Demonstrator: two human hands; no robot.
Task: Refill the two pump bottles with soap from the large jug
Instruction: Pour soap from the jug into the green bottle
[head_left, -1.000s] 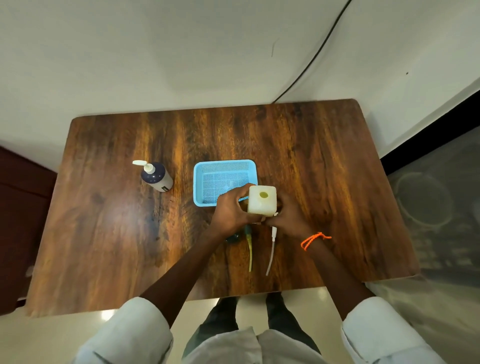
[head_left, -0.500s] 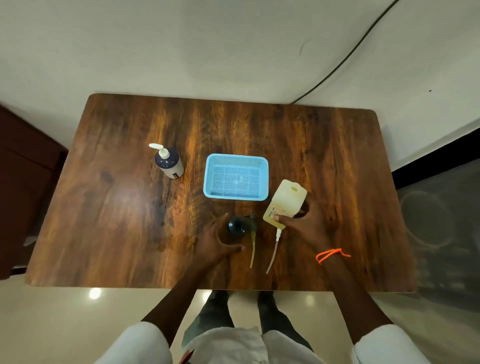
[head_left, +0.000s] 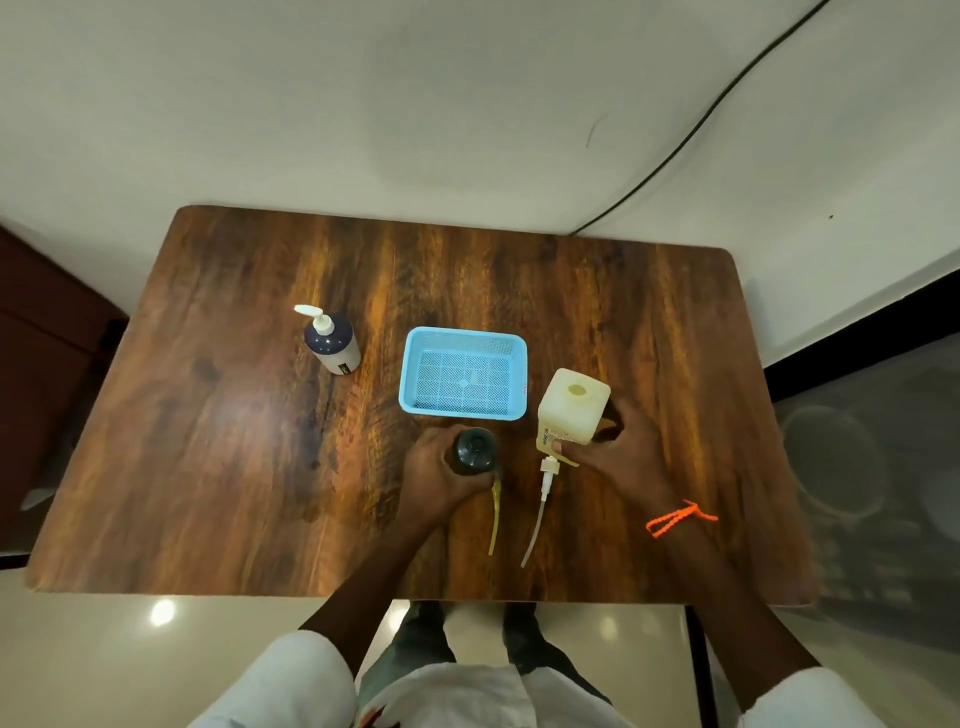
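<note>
One bottle open, jug upright, no pour showing

My left hand (head_left: 434, 475) wraps the uncapped dark round bottle (head_left: 475, 449); my right hand (head_left: 615, 457) grips the pale yellow square plastic jug (head_left: 571, 408) standing on the wooden desk (head_left: 234, 441). The second dark pump bottle (head_left: 332, 343) waits capped, far left.

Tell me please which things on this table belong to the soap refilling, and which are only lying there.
Part of the job:
- jug, gripped by the right hand
- open dark bottle, gripped by the left hand
- capped pump bottle, standing apart
- two removed pumps with tubes, lying flat

Only lying there:
- blue basket, empty
- black cable on the wall
</note>
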